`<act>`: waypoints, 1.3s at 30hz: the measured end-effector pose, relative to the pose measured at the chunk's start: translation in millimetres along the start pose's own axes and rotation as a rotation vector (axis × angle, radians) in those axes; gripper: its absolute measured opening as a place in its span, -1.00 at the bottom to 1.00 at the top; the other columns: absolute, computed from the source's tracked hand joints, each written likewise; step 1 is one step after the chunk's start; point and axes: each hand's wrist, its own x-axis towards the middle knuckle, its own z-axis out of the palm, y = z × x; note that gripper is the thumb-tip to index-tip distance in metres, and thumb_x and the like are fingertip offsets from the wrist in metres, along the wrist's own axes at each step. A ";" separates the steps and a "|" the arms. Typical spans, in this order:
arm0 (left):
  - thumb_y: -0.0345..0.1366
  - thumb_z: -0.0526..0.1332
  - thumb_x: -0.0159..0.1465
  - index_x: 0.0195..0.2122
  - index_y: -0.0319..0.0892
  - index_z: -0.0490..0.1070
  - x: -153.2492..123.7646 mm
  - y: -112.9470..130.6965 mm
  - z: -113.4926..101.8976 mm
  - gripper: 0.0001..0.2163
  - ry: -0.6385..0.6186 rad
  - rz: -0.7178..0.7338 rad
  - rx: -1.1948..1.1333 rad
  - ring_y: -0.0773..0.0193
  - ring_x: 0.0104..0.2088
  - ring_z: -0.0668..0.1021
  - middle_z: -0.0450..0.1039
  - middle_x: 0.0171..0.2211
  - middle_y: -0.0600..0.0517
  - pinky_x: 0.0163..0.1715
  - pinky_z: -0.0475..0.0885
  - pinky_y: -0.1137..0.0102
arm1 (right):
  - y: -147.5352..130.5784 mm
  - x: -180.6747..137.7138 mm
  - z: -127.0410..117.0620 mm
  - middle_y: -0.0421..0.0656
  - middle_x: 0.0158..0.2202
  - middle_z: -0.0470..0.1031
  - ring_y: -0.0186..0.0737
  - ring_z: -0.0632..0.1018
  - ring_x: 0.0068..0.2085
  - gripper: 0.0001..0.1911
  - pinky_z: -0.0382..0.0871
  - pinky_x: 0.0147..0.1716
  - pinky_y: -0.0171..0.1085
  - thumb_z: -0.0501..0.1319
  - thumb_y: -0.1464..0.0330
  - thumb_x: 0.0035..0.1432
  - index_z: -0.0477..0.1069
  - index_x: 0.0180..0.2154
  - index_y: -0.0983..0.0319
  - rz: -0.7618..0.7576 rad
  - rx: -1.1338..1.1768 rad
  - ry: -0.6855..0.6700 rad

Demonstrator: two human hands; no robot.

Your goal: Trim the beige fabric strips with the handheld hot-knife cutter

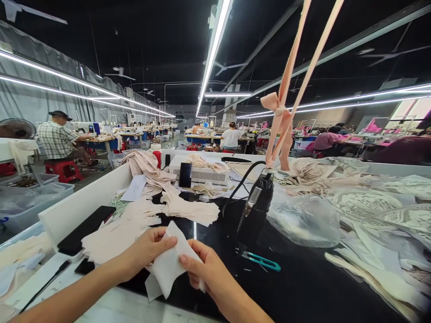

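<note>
A small white fabric piece (171, 262) is pinched between both hands above the black tabletop (289, 291). My left hand (151, 251) grips its upper left side, the thumb lying on top. On its right edge my right hand (205, 267) is closed, with thumb and fingers on opposite faces. Below the cloth a stiff whitish corner (153, 287) sticks out; I cannot tell whether it is a separate piece. Left of my hands lies a stack of pale pink fabric pieces (114, 235). Teal thread snips (261, 261) rest to the right, beside the hanging black hand tool (256, 206).
The black tool hangs from pink fabric strips (283, 107). A clear plastic bag (305, 220) and piled lace pieces (367, 202) lie right. At the back stand a phone (185, 174) and a white vented box (205, 172). A black device (85, 229) lies left. Other people sit farther off.
</note>
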 end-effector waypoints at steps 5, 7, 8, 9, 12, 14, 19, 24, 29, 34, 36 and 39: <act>0.39 0.43 0.00 -0.36 -0.19 0.42 -0.7 7.8 -9.5 -0.34 0.031 0.074 0.121 0.32 -0.48 0.38 0.39 -0.47 0.10 -0.51 0.18 0.47 | 6.7 0.1 0.0 -0.36 -0.57 0.21 -0.44 0.17 -0.55 -0.42 -0.01 -0.55 -0.32 0.57 -0.09 -0.14 0.49 -0.38 0.23 0.053 -0.097 -0.090; 0.43 0.39 0.01 -0.40 -0.17 0.37 -0.4 8.9 -12.5 -0.33 0.041 0.084 0.167 0.33 -0.48 0.35 0.33 -0.50 0.12 -0.51 0.16 0.47 | 7.2 1.9 1.6 -0.36 -0.58 0.19 -0.43 0.17 -0.53 -0.40 -0.04 -0.54 -0.32 0.58 -0.11 -0.20 0.47 -0.44 0.22 0.057 -0.109 -0.105; 0.45 0.37 0.01 -0.41 -0.16 0.35 -0.4 9.3 -13.8 -0.32 0.046 0.085 0.189 0.33 -0.49 0.33 0.31 -0.51 0.13 -0.51 0.15 0.47 | 7.3 3.0 2.5 -0.35 -0.59 0.18 -0.42 0.17 -0.52 -0.37 -0.05 -0.53 -0.31 0.59 -0.14 -0.26 0.45 -0.46 0.21 0.058 -0.110 -0.113; 0.47 0.34 0.01 -0.42 -0.16 0.33 -0.5 9.5 -15.0 -0.31 0.050 0.085 0.210 0.33 -0.49 0.32 0.29 -0.51 0.13 -0.51 0.14 0.46 | 7.3 3.8 3.6 -0.35 -0.60 0.18 -0.41 0.17 -0.51 -0.35 -0.04 -0.53 -0.31 0.59 -0.16 -0.30 0.45 -0.48 0.21 0.059 -0.109 -0.121; 0.50 0.28 0.04 -0.43 -0.14 0.31 -1.8 10.1 -18.0 -0.31 0.053 0.091 0.260 0.32 -0.48 0.28 0.26 -0.52 0.14 -0.51 0.12 0.46 | 7.8 4.2 6.8 -0.33 -0.55 0.23 -0.39 0.20 -0.48 -0.30 0.03 -0.50 -0.32 0.57 -0.22 -0.32 0.50 -0.42 0.22 0.054 -0.098 -0.139; 0.50 0.25 0.06 -0.44 -0.14 0.30 -2.7 10.5 -19.8 -0.31 0.055 0.100 0.287 0.32 -0.48 0.27 0.25 -0.52 0.13 -0.51 0.11 0.45 | 8.0 2.9 8.5 -0.31 -0.50 0.27 -0.39 0.22 -0.47 -0.29 0.09 -0.48 -0.32 0.55 -0.24 -0.27 0.54 -0.35 0.22 0.049 -0.089 -0.144; 0.50 0.22 0.08 -0.47 -0.13 0.28 -4.3 12.8 -24.6 -0.32 0.042 0.109 0.339 0.32 -0.48 0.24 0.23 -0.52 0.13 -0.52 0.10 0.45 | 1.6 -1.7 10.2 -0.27 -0.42 0.33 -0.37 0.26 -0.41 -0.33 0.17 -0.41 -0.35 0.57 -0.15 -0.20 0.59 -0.26 0.23 0.059 -0.059 -0.168; 0.46 0.22 0.12 -0.50 -0.12 0.23 -6.7 14.8 -30.4 -0.35 0.024 0.108 0.366 0.31 -0.48 0.21 0.16 -0.55 0.15 -0.52 0.07 0.44 | -6.4 -3.2 10.2 -0.22 -0.32 0.48 -0.35 0.37 -0.34 -0.36 0.19 -0.34 -0.36 0.63 0.00 -0.19 0.62 -0.12 0.21 0.081 0.032 -0.230; 0.42 0.28 0.09 -0.53 -0.12 0.24 -6.7 13.0 -35.2 -0.37 0.043 0.102 0.391 0.33 -0.50 0.19 0.12 -0.57 0.17 -0.53 0.03 0.44 | 6.6 2.6 9.6 -0.24 -0.43 0.44 -0.38 0.32 -0.40 -0.45 0.17 -0.35 -0.34 0.57 -0.06 -0.14 0.61 -0.34 0.26 0.080 -0.067 -0.158; 0.38 0.30 0.11 -0.49 -0.14 0.34 -5.7 10.7 -38.7 -0.40 0.069 0.110 0.377 0.33 -0.51 0.22 0.17 -0.57 0.16 -0.52 0.06 0.43 | 16.9 7.5 12.2 -0.27 -0.47 0.40 -0.39 0.31 -0.47 -0.48 0.16 -0.42 -0.33 0.52 -0.07 -0.11 0.53 -0.41 0.24 0.107 -0.133 -0.148; 0.38 0.28 0.13 -0.49 -0.15 0.36 -5.9 10.7 -39.6 -0.40 0.073 0.126 0.400 0.33 -0.51 0.22 0.18 -0.56 0.15 -0.51 0.07 0.43 | 15.7 7.8 14.6 -0.28 -0.48 0.37 -0.40 0.30 -0.47 -0.49 0.16 -0.43 -0.33 0.50 -0.06 -0.10 0.50 -0.42 0.24 0.112 -0.153 -0.155; 0.34 0.24 0.19 -0.49 -0.15 0.37 -6.7 11.4 -39.7 -0.43 0.075 0.165 0.459 0.32 -0.49 0.23 0.20 -0.55 0.14 -0.49 0.09 0.42 | 13.1 7.1 18.5 -0.28 -0.50 0.33 -0.40 0.28 -0.48 -0.50 0.16 -0.44 -0.33 0.48 -0.05 -0.12 0.45 -0.45 0.23 0.115 -0.178 -0.184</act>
